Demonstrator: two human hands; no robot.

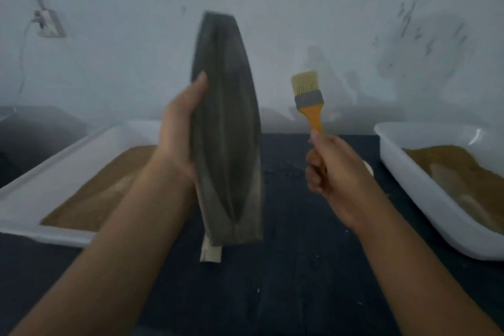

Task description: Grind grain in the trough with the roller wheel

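Middle of the surface (300,267): the trough (226,128) is up on end, a small block (210,252) just at its foot. The left hand (180,128) grips its left edge. To the right, apart from it, the right hand (332,169) holds a brush (309,98), bristles uppermost. Left tray (68,161) on one flank, right tray (390,150) on the other (grain (103,185) lies in both). Behind it all, the wall (300,8), with a socket (47,23) high on the left.

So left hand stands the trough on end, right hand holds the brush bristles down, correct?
No. The head view shows the right hand holding the brush with bristles up, not down. The left hand does hold the trough on end.
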